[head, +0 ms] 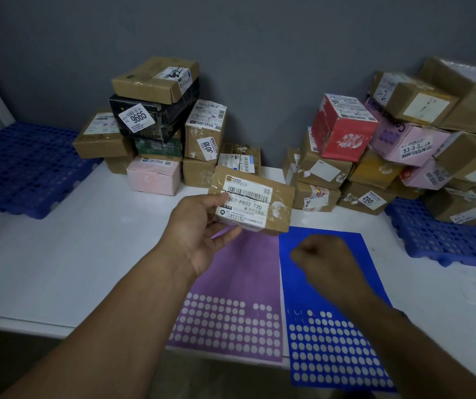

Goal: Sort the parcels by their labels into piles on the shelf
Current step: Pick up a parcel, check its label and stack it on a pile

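Cardboard parcel (255, 201) gripped by left hand (199, 226) above purple sticker sheet (231, 298); right hand (324, 262) fisted, empty, over blue sticker sheet (331, 341); parcel stacks (156, 122) along shelf's (58, 254) rear edge.

Small flat brown parcel (255, 201) sat mid-frame, label up, tilted, held off white shelf (58, 254). Mixed parcel piles at 11 o'clock (156, 125) and 2 o'clock (398, 148), against wall.

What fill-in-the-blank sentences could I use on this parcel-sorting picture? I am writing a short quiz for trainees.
1. The brown parcel is held in the ____ hand.
2. The right hand is closed in a ____ above the blue sheet.
3. The sheet left of the blue one is ____.
4. The sticker on the black box reads ____.

Missing words: left; fist; purple; 9665
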